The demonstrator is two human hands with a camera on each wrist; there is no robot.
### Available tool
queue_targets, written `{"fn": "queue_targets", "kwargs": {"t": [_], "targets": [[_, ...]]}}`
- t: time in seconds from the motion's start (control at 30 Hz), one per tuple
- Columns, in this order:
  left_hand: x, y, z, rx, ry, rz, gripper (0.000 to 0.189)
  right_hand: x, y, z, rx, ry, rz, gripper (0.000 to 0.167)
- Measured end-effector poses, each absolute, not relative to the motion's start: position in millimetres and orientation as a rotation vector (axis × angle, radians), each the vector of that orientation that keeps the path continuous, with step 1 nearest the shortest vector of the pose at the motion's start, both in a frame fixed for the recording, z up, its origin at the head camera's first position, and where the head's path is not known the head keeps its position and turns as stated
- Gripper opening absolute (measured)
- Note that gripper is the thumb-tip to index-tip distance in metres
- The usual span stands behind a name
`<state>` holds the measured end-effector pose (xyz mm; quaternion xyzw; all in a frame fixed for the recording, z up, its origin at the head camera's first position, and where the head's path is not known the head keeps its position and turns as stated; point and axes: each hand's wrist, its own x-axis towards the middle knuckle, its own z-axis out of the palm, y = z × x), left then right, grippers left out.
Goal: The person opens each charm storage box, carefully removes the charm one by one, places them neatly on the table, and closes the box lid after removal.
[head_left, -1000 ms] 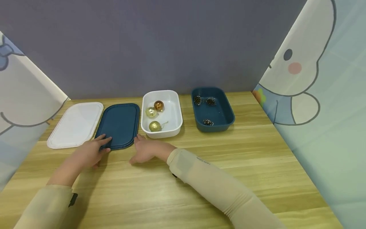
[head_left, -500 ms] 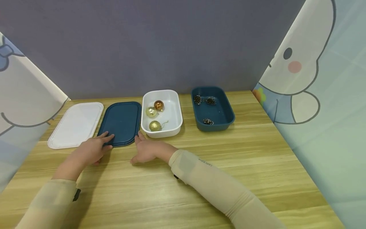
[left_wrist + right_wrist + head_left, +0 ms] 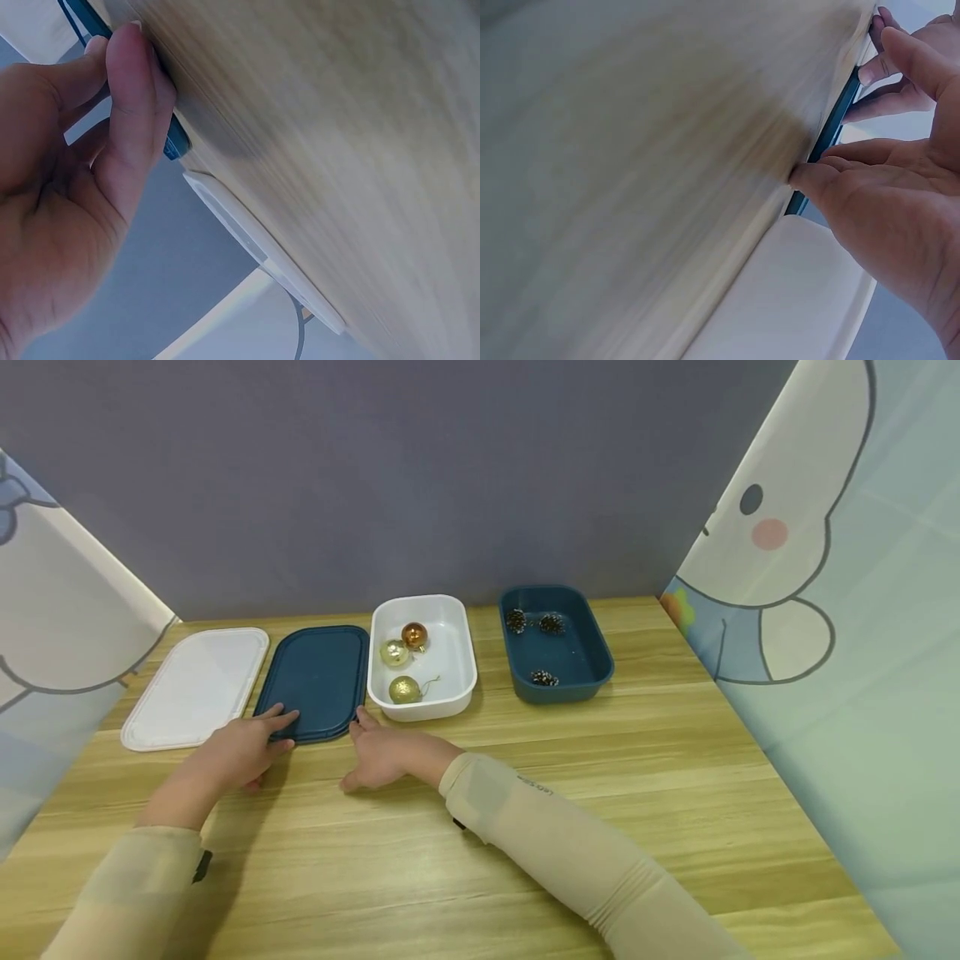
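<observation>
A dark blue lid lies flat on the wooden table, between the white lid and the white box. At its near left corner my left hand touches it, fingertips on top. My right hand rests at the near right corner, fingers against the lid's edge and thumb held away over the table. In the left wrist view, a blue lid corner shows beside the fingers. In the right wrist view, the lid's edge runs between both hands. Neither hand's fingers visibly wrap around the lid.
The white box holds a copper bauble and two gold ones. Right of it, a dark blue box contains three pine cones. A grey wall stands behind the table; patterned sheets flank it.
The dark blue lid has slid slightly away and to the right, closer to the white box. My left hand has moved a little the same way; the right hand has barely shifted.
</observation>
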<state>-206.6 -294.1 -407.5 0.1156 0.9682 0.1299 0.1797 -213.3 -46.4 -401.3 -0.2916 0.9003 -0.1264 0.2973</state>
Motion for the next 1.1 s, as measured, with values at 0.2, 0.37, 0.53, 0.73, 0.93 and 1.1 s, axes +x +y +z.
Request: {"fn": "queue_targets", "kwargs": {"t": [0.2,0.37,0.53,0.73,0.93,1.1], "targets": [[-207.7,-294.0,-407.4,0.324,2.723,0.392,0.068,-214.0,-46.2,-401.4,-0.785,2.399,-0.327,0.100],[-207.5,-294.6,-407.8,0.333,2.725,0.399,0.068,-214.0,-45.9,-402.0,-0.792,2.400,-0.316,0.100],[-206.9,-295.3,-408.6,0.336,2.724,0.416,0.068,-212.2,-46.8,-402.0,-0.793,2.412,-0.296,0.100],[-207.4,-297.5,-409.3,0.359,2.737,0.429,0.067,-210.7,-47.6,-402.1,-0.811,2.456,-0.280,0.096],[-214.5,-298.8,-406.8,0.391,2.718,0.398,0.069,-209.9,-44.5,-403.7,-0.897,2.488,-0.232,0.087],[-218.7,-293.1,-393.0,0.482,2.777,0.258,0.068,-208.2,-37.6,-394.7,-0.979,2.447,-0.295,0.082]]}}
